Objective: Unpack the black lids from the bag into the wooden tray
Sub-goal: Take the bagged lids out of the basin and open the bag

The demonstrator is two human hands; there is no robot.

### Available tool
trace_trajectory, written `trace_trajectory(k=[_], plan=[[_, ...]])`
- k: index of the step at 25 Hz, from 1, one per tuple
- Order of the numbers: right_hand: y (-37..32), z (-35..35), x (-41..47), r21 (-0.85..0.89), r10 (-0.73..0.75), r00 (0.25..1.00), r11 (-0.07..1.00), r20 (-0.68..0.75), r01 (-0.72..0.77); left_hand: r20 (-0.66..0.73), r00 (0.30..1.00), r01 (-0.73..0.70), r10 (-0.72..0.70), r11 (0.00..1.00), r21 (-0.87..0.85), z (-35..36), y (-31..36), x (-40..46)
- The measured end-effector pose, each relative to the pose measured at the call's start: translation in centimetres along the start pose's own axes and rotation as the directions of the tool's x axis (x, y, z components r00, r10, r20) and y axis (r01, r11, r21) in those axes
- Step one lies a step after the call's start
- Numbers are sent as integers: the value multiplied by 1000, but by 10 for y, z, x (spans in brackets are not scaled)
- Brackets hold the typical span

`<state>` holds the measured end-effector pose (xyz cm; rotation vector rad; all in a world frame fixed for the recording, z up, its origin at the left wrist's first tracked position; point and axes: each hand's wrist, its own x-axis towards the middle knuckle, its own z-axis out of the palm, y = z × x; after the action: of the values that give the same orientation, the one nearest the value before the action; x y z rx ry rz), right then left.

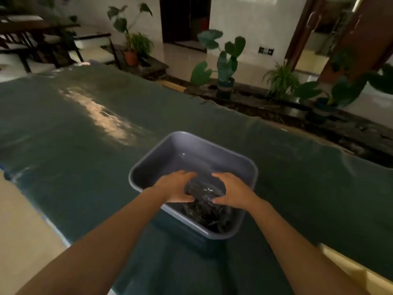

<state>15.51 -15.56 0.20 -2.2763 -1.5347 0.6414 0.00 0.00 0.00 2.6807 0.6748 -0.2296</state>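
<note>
A clear plastic bag [204, 191] full of black lids sits inside a grey-blue plastic tub [170, 150] on the table. My left hand [176, 186] grips the bag's left side and my right hand [231, 190] grips its right side, both inside the tub. More of the bag and dark lids [210, 218] lie in the tub's near corner below my hands. No wooden tray is in view.
The tub stands on a table covered with a dark green cloth [85, 135]. Beyond the table's far edge are several potted plants [225, 67] on a low dark ledge. Chairs [42, 43] stand at the back left. A tan surface [350, 271] shows at the near right corner.
</note>
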Motion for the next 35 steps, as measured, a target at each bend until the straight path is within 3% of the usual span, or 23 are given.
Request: trace_trajectory(k=[6,10,14,17,21,28,32,35], plan=[[19,52,2,-54,173,979,984,107,-168,219,953,-196,208,978,-73,50,9,34],[18,63,6,-82,201,979,976,-13,-201,198,962,-193,191,981,-11,66,-1,41],[18,63,9,-48,304,952,951,-46,-306,135,967,-218,216,976,-2,70,-1,47],[16,65,15,-86,398,917,914,-6,-397,96,972,-219,215,975,31,72,-2,54],[13,59,17,-9,402,913,915,69,-402,134,971,-197,200,980,-30,72,-8,56],[0,1,1,68,269,962,962,-52,-266,-50,982,-188,182,940,-284,33,-10,36],[-11,-56,-40,39,226,947,974,-230,-223,-221,950,-280,222,917,-284,-9,37,18],[0,-81,-109,66,247,921,969,-301,-238,-251,918,-363,306,904,-226,-19,93,-10]])
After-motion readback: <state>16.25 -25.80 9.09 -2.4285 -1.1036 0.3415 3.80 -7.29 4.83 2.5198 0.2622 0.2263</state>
